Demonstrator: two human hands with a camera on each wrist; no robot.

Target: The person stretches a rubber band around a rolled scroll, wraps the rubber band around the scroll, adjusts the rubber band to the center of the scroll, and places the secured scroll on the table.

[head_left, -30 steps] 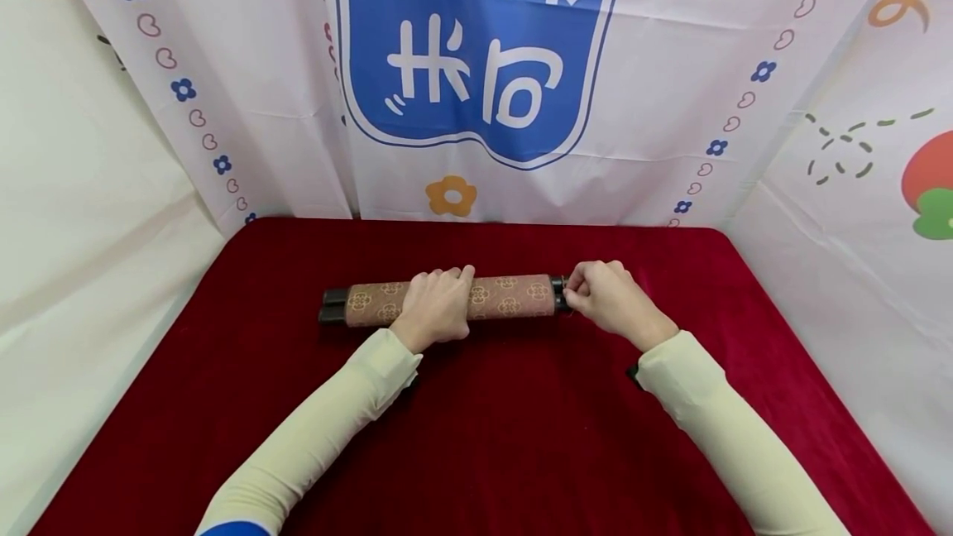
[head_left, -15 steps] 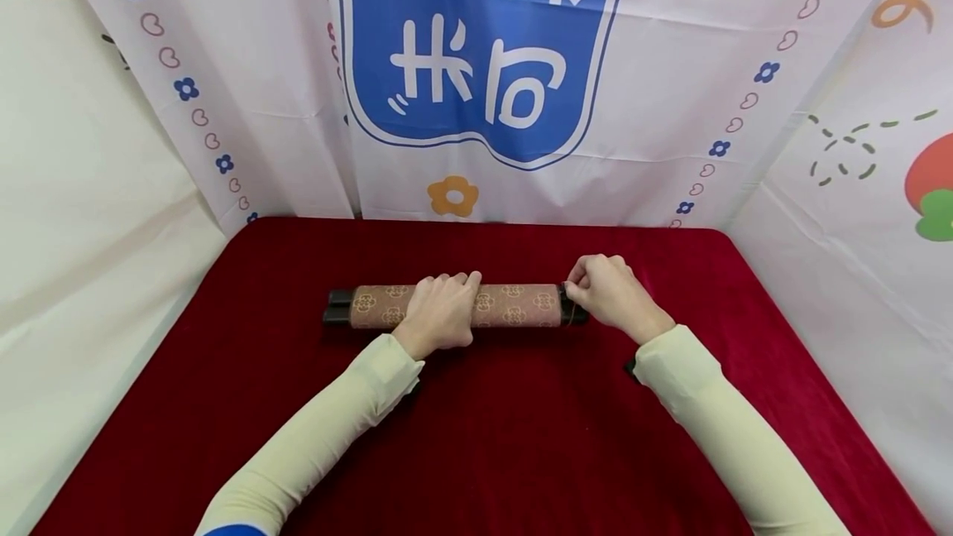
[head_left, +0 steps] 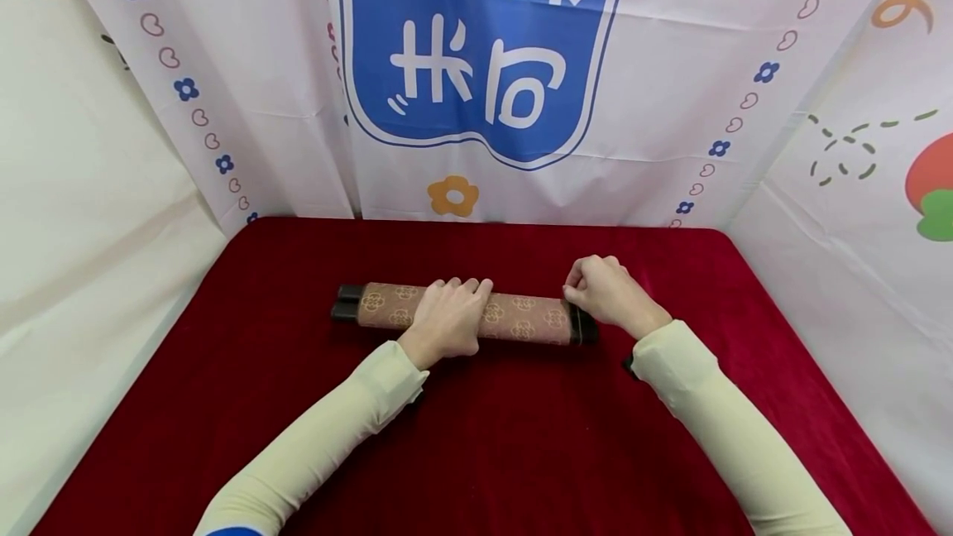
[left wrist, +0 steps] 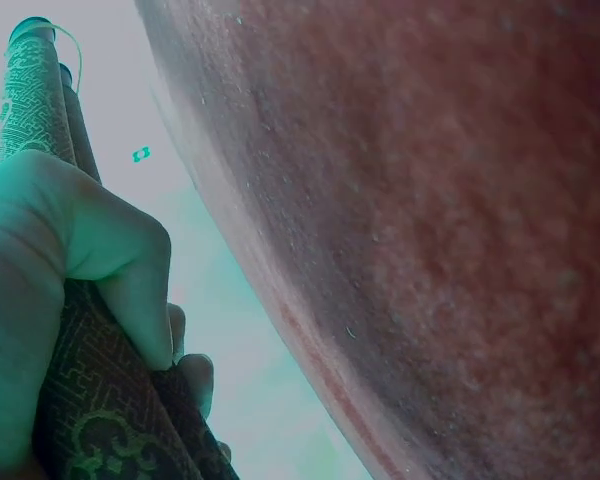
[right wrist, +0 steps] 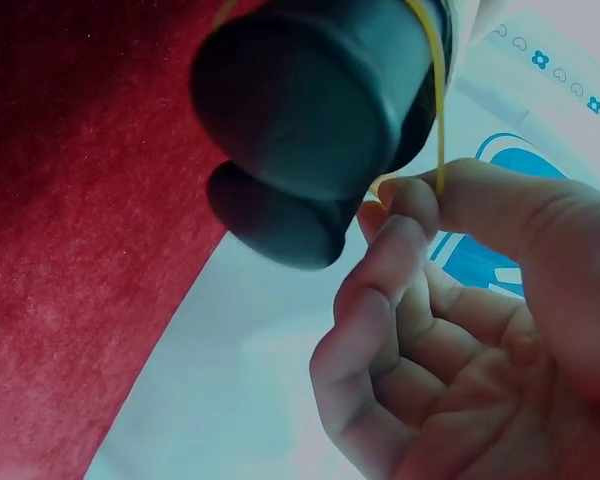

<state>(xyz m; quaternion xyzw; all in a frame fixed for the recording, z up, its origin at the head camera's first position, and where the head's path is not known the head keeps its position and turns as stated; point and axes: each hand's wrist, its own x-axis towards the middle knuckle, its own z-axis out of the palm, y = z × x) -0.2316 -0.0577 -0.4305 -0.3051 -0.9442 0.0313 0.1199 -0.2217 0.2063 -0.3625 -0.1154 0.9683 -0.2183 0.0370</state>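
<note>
Table with rounded far corners, covered in deep red velvet cloth [head_left: 506,437], nap catching a paler sheen along the right side. Creased white sheet [head_left: 670,89] hung behind it, bearing a big blue panel [head_left: 480,31] with white characters, an orange flower [head_left: 438,195] below, and edge strips of small blue flowers and hearts. White side walls, the left [head_left: 82,164] softly wrinkled, the right [head_left: 834,271] printed with an orange curl and dashed green line; light bright, fairly even.

Table [head_left: 521,437]: red on top, soft and fuzzy looking, with round corners at the back.
Brown scroll [head_left: 524,319]: toward the back, a bit slanted, gold flowers, black ends [head_left: 344,313]; can't tell if it touches the table.
</note>
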